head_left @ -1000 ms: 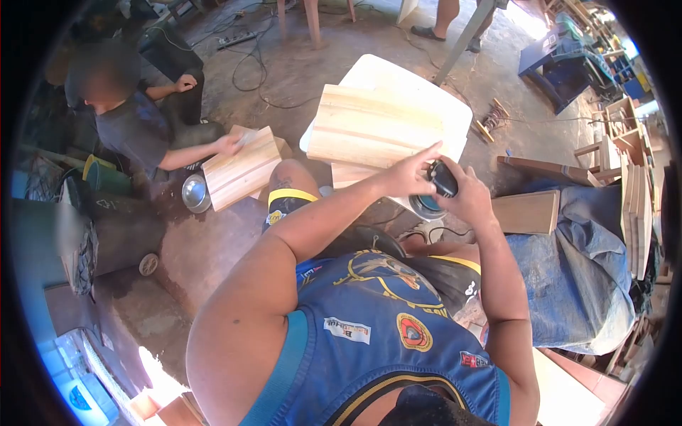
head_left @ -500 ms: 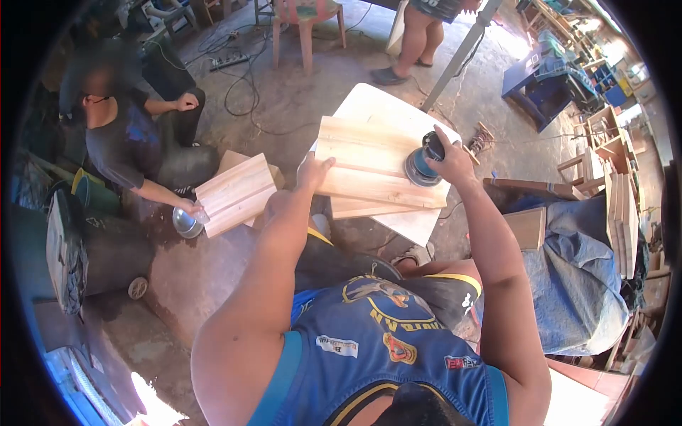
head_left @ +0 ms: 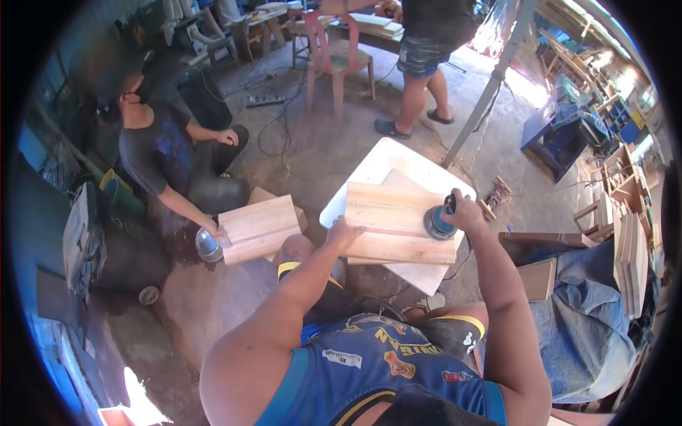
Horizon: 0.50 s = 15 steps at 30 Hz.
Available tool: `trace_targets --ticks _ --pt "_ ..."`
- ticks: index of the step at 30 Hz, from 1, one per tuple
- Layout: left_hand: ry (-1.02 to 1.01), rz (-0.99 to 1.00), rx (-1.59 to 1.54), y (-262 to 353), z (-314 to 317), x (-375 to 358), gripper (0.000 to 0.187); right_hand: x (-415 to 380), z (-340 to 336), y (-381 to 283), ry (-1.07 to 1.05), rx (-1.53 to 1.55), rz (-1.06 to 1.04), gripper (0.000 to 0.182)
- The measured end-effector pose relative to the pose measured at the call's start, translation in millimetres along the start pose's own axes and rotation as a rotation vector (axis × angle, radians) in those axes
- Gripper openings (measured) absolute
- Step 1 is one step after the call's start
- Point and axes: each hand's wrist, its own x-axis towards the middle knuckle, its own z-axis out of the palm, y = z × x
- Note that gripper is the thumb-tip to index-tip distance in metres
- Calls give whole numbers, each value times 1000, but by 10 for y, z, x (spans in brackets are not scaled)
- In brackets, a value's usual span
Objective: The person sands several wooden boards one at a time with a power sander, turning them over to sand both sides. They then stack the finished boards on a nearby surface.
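Note:
A pale wooden board (head_left: 387, 206) with a groove along its length lies in front of me on top of other flat pieces, over a white tabletop (head_left: 383, 155). My left hand (head_left: 345, 236) grips the board's left edge, with the fingers over its top face. On the right part of the board sits a blue-and-black power sander (head_left: 436, 224), its round base against the wood. My right hand (head_left: 466, 213) is closed round the sander's top. A light sheet (head_left: 420, 277) sticks out below the board.
At left a seated person (head_left: 160, 145) holds a smaller wooden board (head_left: 259, 227) near a silver bowl (head_left: 208, 246). Another person (head_left: 419, 85) stands beyond the table, near a pink plastic chair (head_left: 337, 60). A metal post (head_left: 490, 89) rises behind. A blue tarp (head_left: 586, 326) and wooden panels (head_left: 629, 263) are at right.
The view has tilted up, so everything sits lower in it and more of the background shows. Both hands keep their holds; the sander stays on the board's right part.

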Motion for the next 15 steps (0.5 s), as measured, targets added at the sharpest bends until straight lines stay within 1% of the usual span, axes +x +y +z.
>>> trace_targets --ticks 1,2,3,5,7,9,10,12,13,15 --pt "-22 0 0 -18 -5 -2 91 -24 124 21 15 7 4 81" --pt "-6 23 6 -55 3 12 91 41 297 59 97 61 -23 78" --pt "-5 59 -4 -106 35 56 90 118 326 86 189 112 -54 74" --pt "-16 108 -25 -169 82 44 86 38 126 -49 124 127 2 68" --pt "-19 158 -2 -134 89 -7 84 110 93 -85 133 143 42 65" --pt "-44 77 16 33 12 -132 85 162 2 -161 157 165 32 63" --pt "-37 82 21 35 27 -61 85 217 -27 -186 165 171 30 63" --pt "-130 46 84 30 88 59 89 345 -47 -212 163 178 8 60" --pt "-124 51 88 56 137 57 89 395 -6 -219 170 183 6 60" --pt "139 98 36 108 275 -15 99 445 145 -274 131 68 -26 60"
